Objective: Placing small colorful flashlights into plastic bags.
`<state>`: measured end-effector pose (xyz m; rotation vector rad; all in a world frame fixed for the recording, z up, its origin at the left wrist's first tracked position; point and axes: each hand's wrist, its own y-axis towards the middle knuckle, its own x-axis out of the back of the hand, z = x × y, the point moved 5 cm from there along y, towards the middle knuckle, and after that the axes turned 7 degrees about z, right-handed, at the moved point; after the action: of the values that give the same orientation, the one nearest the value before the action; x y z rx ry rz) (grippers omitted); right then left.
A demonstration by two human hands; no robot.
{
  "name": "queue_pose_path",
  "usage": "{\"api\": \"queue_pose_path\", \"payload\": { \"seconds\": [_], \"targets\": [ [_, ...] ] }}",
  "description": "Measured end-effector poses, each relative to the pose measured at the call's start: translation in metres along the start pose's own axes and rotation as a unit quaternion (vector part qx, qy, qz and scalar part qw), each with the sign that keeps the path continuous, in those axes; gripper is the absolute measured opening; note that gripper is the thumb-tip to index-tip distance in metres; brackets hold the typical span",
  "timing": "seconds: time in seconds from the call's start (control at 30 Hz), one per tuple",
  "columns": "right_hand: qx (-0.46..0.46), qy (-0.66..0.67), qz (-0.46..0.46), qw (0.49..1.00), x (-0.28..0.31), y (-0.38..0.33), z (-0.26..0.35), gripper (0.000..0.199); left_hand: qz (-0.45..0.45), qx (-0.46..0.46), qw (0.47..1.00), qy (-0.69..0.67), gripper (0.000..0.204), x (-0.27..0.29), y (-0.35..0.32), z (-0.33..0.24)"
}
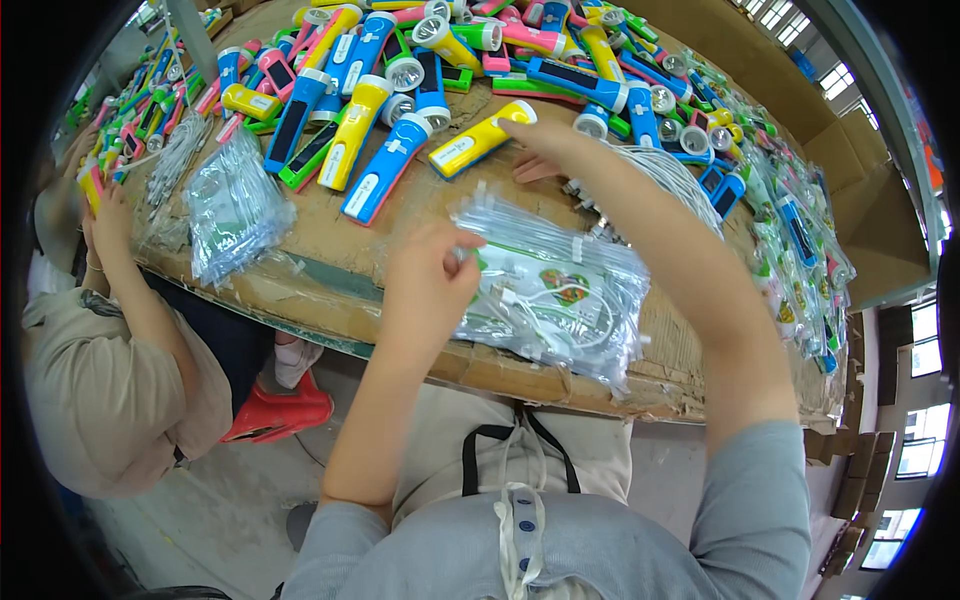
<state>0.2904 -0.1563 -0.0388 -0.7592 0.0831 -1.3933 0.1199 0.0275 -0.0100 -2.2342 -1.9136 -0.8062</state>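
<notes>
Left hand [432,268] low, fingers pinched together; right hand [545,143] stretched far forward, arm fully extended.

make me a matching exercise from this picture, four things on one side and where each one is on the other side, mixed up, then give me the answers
Things:
1. left hand
2. right hand
3. bundle of white cables
4. co-worker's hand

Places:
A. at the table's far left edge
B. on the stack of clear plastic bags at the near edge
C. touching the yellow flashlight
D. just right of the reaching forearm

Pairs: 1-B, 2-C, 3-D, 4-A
</notes>
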Motion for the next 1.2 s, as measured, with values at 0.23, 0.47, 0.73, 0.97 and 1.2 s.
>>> {"api": "queue_pose_path", "payload": {
  "seconds": [0.23,0.47,0.73,0.97,1.2],
  "targets": [
    [0.142,0.008,-0.136,0.980,-0.047,0.109,0.029,0.054,0.048,0.121,0.988,-0.086,0.015,0.001,-0.012,0.007],
    [0.377,0.072,0.088,0.919,-0.029,-0.018,0.068,0.047,0.030,0.159,0.966,-0.200,0.028,0.005,-0.010,0.009],
    [0.471,-0.257,-0.037,0.843,-0.011,-0.258,-0.034,0.055,0.049,0.143,0.952,-0.265,0.026,-0.003,0.009,-0.024],
    [0.387,-0.435,-0.005,0.813,-0.014,-0.247,-0.072,0.042,0.062,-0.002,0.997,-0.042,0.017,-0.019,0.015,-0.067],
    [0.477,-0.371,-0.148,0.783,0.031,-0.267,-0.091,0.011,-0.062,-0.055,0.970,0.227,0.018,0.021,0.019,-0.066]
  ]
}}
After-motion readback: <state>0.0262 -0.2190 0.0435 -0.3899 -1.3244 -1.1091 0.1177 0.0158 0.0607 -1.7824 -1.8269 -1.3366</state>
